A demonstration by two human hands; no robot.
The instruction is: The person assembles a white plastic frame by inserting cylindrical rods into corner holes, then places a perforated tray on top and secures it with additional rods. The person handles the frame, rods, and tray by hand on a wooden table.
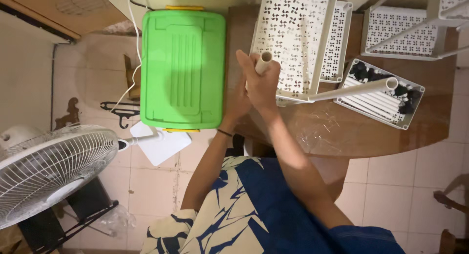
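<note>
Both hands sit clasped at the near-left edge of the glossy brown wooden table (342,132), boxed in left by the bright green plastic storage bin with lid (183,71) and ahead by the white perforated plastic shelf panel (293,34), with a long white plastic tube (351,89) jutting right across the way. Further right, the shallow white tray of tubes and black caps (378,95) and more white lattice shelves (405,31) crowd the tabletop. Open room is the bare table strip nearest the person; a white mesh standing fan (46,168) blocks the floor lower left.
</note>
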